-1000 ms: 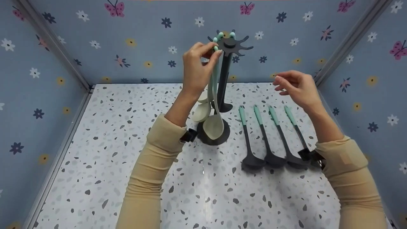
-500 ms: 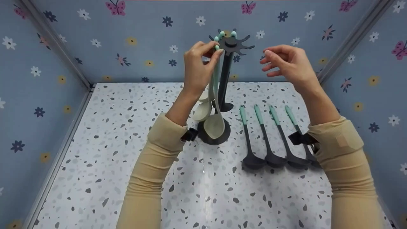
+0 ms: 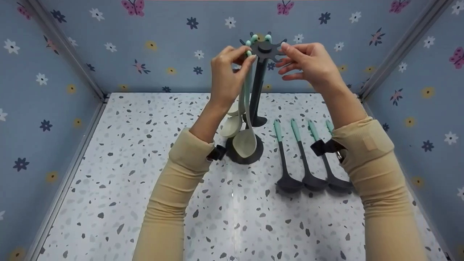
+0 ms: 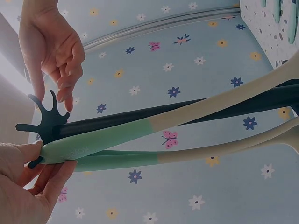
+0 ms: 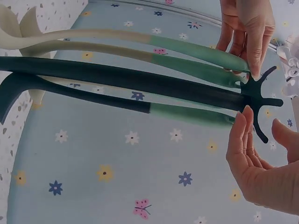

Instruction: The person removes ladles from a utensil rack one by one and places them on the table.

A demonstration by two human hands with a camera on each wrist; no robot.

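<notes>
My left hand pinches the top of a cream ladle by its mint-green handle, at one arm of a dark hanging rack. More cream ladles hang behind it, partly covered. A dark ladle with a mint handle also hangs on the rack's far side. At the rack's right side is my right hand, fingers spread loosely and thumb apart from them. Its fingertips are at the rack's arms in the head view; whether they touch cannot be told. It holds nothing.
Several dark ladles with mint handles lie side by side on the speckled white table, right of the rack's round base. My right forearm covers part of the rightmost one. Blue patterned panels enclose the back and sides.
My right hand has moved up and left from above the lying ladles to the right side of the rack. The left hand keeps its pinch in the same place.
</notes>
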